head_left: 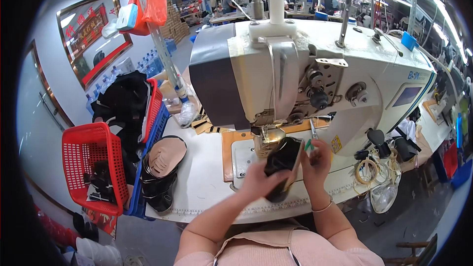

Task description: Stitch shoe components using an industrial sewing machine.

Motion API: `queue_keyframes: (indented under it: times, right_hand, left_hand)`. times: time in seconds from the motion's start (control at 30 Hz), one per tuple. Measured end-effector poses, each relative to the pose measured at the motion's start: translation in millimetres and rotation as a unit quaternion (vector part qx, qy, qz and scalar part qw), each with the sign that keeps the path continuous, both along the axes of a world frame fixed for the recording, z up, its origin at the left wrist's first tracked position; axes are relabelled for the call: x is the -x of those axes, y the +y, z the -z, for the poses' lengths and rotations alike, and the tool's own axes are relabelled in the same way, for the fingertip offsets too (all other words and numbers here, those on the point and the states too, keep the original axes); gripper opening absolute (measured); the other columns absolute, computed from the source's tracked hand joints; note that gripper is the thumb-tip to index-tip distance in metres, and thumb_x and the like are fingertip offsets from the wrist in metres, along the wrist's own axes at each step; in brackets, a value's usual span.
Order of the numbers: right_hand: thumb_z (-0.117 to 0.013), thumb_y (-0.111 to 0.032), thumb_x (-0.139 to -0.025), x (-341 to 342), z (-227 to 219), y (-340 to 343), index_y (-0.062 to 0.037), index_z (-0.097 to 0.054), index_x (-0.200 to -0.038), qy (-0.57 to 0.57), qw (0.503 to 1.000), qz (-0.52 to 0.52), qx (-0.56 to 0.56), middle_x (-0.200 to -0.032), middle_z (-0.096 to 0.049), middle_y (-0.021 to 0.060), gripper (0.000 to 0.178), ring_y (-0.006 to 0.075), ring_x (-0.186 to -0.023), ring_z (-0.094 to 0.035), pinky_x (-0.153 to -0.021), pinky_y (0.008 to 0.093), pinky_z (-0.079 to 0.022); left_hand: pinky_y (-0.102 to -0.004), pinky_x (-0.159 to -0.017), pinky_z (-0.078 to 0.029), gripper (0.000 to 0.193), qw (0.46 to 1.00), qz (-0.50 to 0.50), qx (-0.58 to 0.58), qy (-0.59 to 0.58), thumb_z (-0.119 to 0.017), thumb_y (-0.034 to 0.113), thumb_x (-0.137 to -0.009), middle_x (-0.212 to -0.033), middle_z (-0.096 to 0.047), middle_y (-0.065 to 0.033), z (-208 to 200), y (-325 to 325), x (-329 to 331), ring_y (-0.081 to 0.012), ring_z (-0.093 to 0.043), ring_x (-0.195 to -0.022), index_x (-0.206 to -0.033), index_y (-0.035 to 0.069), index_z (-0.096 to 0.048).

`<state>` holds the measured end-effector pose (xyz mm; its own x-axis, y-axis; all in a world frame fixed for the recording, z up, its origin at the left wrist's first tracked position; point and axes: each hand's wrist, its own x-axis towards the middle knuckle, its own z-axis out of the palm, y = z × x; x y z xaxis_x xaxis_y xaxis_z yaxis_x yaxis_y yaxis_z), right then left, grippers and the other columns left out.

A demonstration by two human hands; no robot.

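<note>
My left hand (263, 180) is closed round a glossy black shoe upper (282, 160), held tilted in front of the needle area of a large white sewing machine (340, 54). At the right edge of the upper, my right hand (318, 160) has its fingers curled with a small green tool (309, 146) between them; its exact kind is too small to tell. The machine's metal plate (241, 162) lies partly behind the upper and my left hand. Light glows by the needle, whose tip I cannot make out.
Stacked shoe uppers (165, 160) with beige linings lie at the table's left. Beside them stand a red basket (93, 133) and a blue crate (158, 123) with black pieces. Tape rolls (367, 172) and a plastic bag hang at the right edge. Scissors (314, 129) lie behind my right hand.
</note>
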<state>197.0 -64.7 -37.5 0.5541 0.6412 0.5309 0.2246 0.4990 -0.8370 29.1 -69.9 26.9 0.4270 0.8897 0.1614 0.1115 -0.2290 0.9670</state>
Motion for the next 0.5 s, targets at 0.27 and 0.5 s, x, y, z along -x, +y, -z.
queue_keyframes:
  times: [0.27, 0.5]
  right_hand:
    - [-0.06, 0.012, -0.069, -15.7, -30.6, 23.1, -0.0056, -0.063, -0.089, -0.269, 0.934, 0.154, -0.176, -0.084, -0.063, 0.0063, 0.026, 0.0133, -0.056, -0.054, -0.048, 0.0232, -0.041]
    - [-0.065, -0.012, -0.072, -15.3, -33.0, 64.0, -0.0004, -0.06, -0.087, -0.361, 0.919, 0.081, 0.134, -0.087, -0.063, 0.0117, 0.019, 0.0292, -0.062, -0.056, -0.056, 0.0349, -0.045]
  left_hand:
    - [-0.0203, -0.057, -0.042, 0.028, 0.984, 0.125, 0.115, 0.05, -0.07, 0.027, -0.078, -0.07, -0.06, 0.0, -0.7, 59.6, 33.2, -0.005, -0.052, -0.062, -0.086, 0.0, -0.065]
    - [-0.0249, -0.06, -0.052, 0.022, 0.938, 0.009, 0.313, -0.149, -0.058, 0.013, -0.083, -0.086, -0.063, -0.0055, -8.4, 80.9, 35.0, -0.0122, -0.063, -0.074, -0.102, 0.003, -0.058]
